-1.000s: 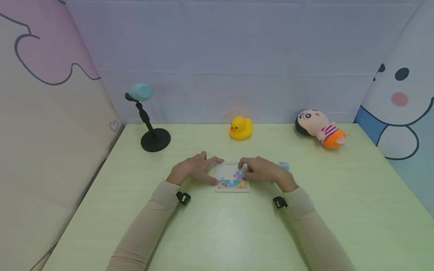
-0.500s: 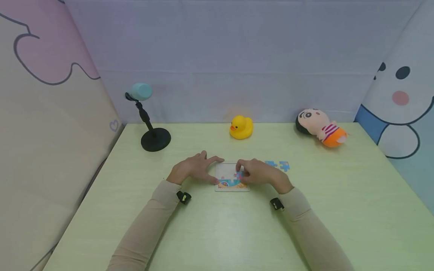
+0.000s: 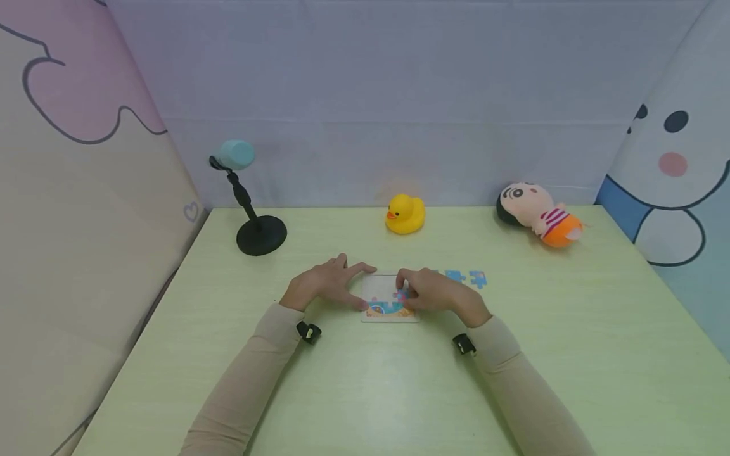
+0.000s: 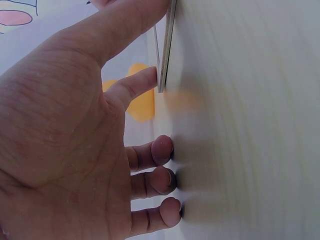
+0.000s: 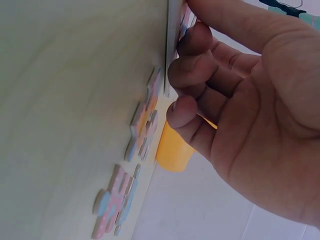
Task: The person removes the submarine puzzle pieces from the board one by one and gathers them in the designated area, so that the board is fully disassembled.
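Observation:
A small white-framed jigsaw tray [image 3: 376,282] lies mid-table, its lower part filled with blue and orange pieces. My left hand [image 3: 326,282] is spread at its left side, the thumb on the lower left edge and the index finger along the top edge. In the left wrist view, the other fingertips [image 4: 162,150] come down at the table. With curled fingers, my right hand [image 3: 439,290] pinches a pink and blue puzzle piece [image 3: 402,295] on the tray's right side. That piece is mostly hidden by the fingers.
Several loose puzzle pieces [image 3: 478,278] lie right of the tray, behind the right hand; pink and blue ones [image 5: 111,202] show in the right wrist view. At the back stand a yellow rubber duck [image 3: 406,214], a black-based stand [image 3: 261,235] and a doll [image 3: 538,215].
The right hand has shifted slightly left over the tray, uncovering more of the loose pieces behind it. The left hand keeps its place.

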`<control>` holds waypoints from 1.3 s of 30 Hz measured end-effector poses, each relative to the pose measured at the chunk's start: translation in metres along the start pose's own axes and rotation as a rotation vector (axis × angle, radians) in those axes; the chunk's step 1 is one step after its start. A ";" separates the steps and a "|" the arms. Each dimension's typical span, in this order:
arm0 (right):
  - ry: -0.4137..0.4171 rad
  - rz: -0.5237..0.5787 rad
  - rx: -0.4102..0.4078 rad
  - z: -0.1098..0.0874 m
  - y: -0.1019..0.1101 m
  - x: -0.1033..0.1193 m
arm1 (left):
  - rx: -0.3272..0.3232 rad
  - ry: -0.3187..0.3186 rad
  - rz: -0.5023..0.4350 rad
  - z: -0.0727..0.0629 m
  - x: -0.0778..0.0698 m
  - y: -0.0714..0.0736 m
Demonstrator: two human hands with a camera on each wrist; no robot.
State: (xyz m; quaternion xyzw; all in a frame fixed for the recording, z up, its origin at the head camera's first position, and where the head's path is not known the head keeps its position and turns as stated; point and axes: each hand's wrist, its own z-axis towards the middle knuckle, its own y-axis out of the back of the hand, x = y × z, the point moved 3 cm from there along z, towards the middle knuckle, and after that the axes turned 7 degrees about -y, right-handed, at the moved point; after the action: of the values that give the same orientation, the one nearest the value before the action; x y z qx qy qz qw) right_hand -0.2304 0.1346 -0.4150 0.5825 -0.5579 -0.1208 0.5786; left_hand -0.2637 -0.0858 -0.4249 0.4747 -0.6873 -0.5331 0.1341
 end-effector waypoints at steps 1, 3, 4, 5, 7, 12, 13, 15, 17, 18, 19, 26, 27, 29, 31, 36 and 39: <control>0.002 -0.001 0.000 0.000 0.000 0.000 | -0.002 0.001 -0.001 0.000 0.000 0.000; 0.003 0.000 0.000 0.001 -0.001 -0.001 | -0.005 0.001 0.003 0.000 0.000 0.000; 0.003 -0.001 0.000 0.001 -0.001 -0.001 | -0.006 0.001 0.004 0.000 0.000 0.000; 0.004 -0.002 -0.001 0.001 -0.001 -0.001 | -0.007 0.001 0.005 0.000 0.001 0.000; 0.002 -0.001 -0.001 0.002 -0.001 -0.001 | -0.005 -0.001 0.009 0.001 0.001 -0.001; -0.021 -0.046 -0.039 0.003 0.001 0.002 | 0.000 -0.005 0.008 0.001 0.001 0.000; -0.028 -0.056 -0.050 0.003 0.001 0.002 | -0.001 -0.006 0.009 0.001 0.001 0.000; -0.043 -0.074 -0.069 0.002 0.001 0.002 | 0.000 -0.008 0.010 0.002 0.001 0.000; -0.044 -0.080 -0.077 0.002 0.001 0.002 | 0.000 -0.009 0.011 0.001 0.001 0.000; -0.043 -0.080 -0.080 0.003 0.001 0.002 | -0.001 -0.010 0.009 0.001 0.001 0.000; -0.039 -0.083 -0.084 0.003 0.000 0.002 | -0.001 -0.011 0.008 0.001 0.001 0.000; -0.009 -0.079 -0.094 0.004 0.003 0.002 | 0.002 -0.012 0.010 0.000 -0.001 0.001; -0.013 -0.075 -0.093 0.004 0.004 0.002 | 0.002 -0.011 0.010 0.000 -0.001 0.001; -0.023 -0.067 -0.086 0.003 0.006 0.002 | 0.001 -0.007 0.006 0.000 0.000 0.001; -0.027 -0.070 -0.082 0.002 0.007 0.001 | 0.000 -0.005 0.002 0.000 0.000 0.000; -0.009 -0.068 -0.079 0.000 0.008 0.001 | -0.001 0.003 -0.003 0.001 0.000 -0.001; 0.002 -0.063 -0.078 -0.001 0.009 0.002 | -0.003 0.008 -0.010 0.001 0.001 -0.001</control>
State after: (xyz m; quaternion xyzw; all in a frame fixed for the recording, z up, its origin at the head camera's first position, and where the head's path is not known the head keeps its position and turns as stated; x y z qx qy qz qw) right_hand -0.2335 0.1364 -0.4060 0.5770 -0.5337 -0.1600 0.5972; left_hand -0.2642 -0.0856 -0.4268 0.4800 -0.6837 -0.5330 0.1348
